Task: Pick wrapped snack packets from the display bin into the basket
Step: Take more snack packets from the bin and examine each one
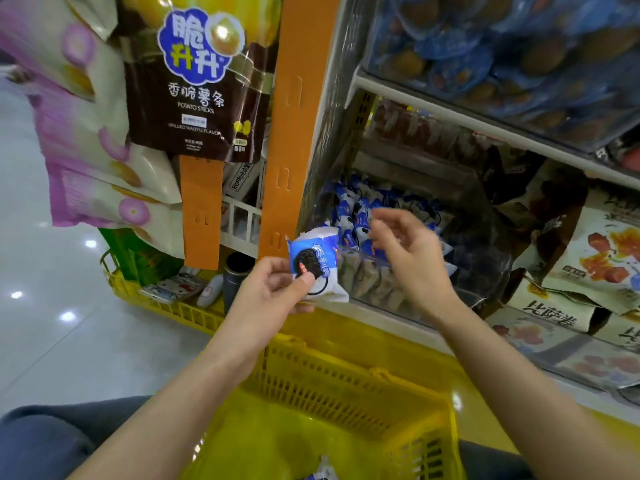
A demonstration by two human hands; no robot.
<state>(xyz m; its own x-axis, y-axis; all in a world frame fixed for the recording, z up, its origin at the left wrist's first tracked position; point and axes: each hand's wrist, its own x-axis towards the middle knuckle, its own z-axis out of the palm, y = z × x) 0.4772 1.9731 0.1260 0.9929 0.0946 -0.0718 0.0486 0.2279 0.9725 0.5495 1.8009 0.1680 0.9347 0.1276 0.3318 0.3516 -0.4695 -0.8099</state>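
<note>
1. The yellow basket (346, 372) below the shelf holds one blue-and-white snack packet (323, 472). The clear display bin (485, 265) on the shelf holds many like it.
2. The left hand (277, 292) pinches a cookie packet (317, 268), thumb on its front, above the basket's far rim.
3. The right hand (408, 251), blurred, hovers over the bin's front edge with its fingers loosely spread and empty.
</note>
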